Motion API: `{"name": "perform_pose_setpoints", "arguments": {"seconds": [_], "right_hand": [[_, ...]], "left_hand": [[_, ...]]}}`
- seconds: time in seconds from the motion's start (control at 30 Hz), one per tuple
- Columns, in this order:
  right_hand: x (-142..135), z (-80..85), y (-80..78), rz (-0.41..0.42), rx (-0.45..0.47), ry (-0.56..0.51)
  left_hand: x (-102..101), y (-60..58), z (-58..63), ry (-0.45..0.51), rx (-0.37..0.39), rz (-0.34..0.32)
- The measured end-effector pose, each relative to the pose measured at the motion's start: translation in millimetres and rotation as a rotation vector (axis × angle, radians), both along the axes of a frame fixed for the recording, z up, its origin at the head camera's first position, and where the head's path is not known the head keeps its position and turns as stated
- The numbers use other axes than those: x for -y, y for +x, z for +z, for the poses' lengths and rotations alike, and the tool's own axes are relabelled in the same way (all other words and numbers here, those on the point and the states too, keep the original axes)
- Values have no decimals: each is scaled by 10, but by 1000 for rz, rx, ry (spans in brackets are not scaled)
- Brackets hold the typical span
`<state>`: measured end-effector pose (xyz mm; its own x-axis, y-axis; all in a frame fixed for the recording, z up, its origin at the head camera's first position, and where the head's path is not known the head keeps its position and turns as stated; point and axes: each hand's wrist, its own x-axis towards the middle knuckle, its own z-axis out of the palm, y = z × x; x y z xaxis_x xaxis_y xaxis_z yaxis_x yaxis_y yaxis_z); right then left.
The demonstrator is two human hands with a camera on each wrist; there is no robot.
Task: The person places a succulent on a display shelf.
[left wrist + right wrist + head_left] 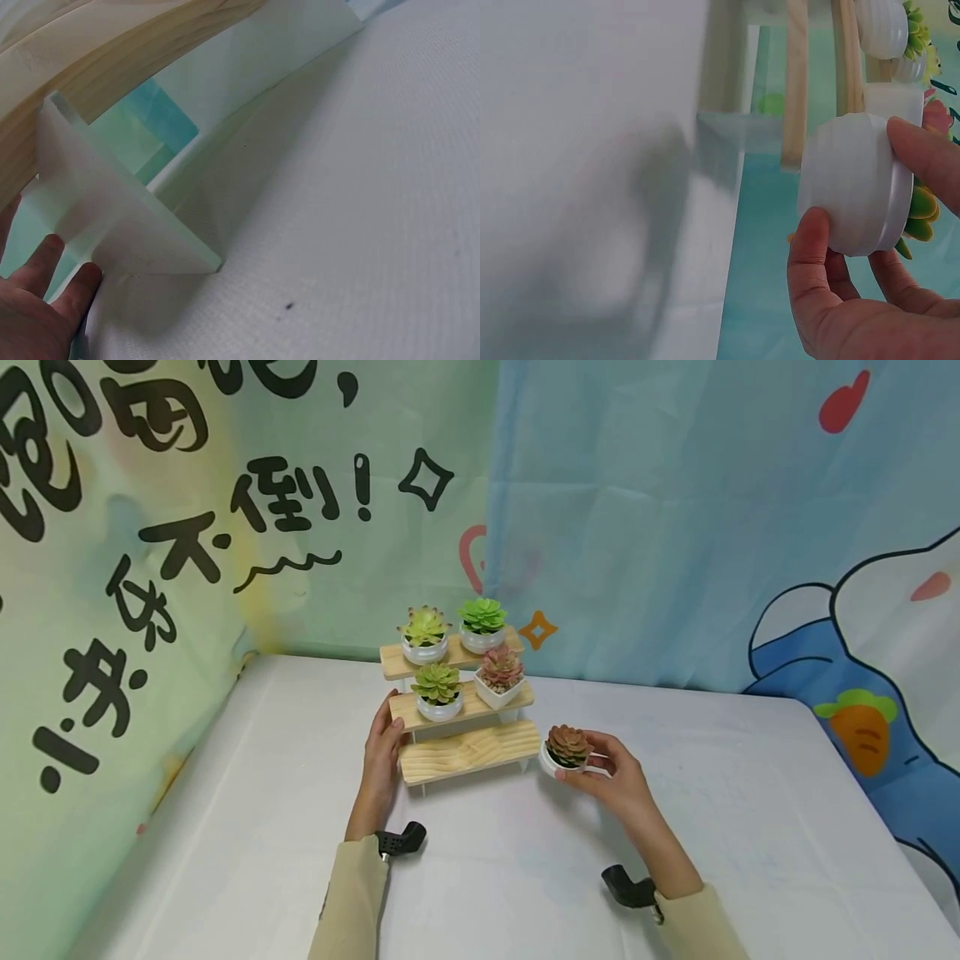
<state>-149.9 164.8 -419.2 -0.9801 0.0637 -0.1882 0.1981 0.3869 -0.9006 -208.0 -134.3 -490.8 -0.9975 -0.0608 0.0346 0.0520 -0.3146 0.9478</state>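
A three-tier wooden display stand has pale plank shelves on whitish supports. My left hand holds its left end, thumb at the middle shelf; in the left wrist view, fingers lie against a side panel. My right hand grips a reddish-brown potted succulent by its round white pot, close to the bottom shelf's right end. On the middle shelf sit a green succulent and a pink one in an angular pot. Two green succulents occupy the top shelf.
The stand rests on a white-covered table, near its back edge. Behind hangs a printed cloth backdrop with dark characters and a cartoon figure. Each wrist wears a black camera mount. The bottom shelf carries no pot.
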Motion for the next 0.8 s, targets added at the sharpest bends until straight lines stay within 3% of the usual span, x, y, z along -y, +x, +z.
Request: {"name": "perform_pose_setpoints", "arguments": {"seconds": [0.8], "right_hand": [[539, 13, -214, 97, -69, -113]], "left_hand": [[21, -27, -38, -7, -15, 3]]}}
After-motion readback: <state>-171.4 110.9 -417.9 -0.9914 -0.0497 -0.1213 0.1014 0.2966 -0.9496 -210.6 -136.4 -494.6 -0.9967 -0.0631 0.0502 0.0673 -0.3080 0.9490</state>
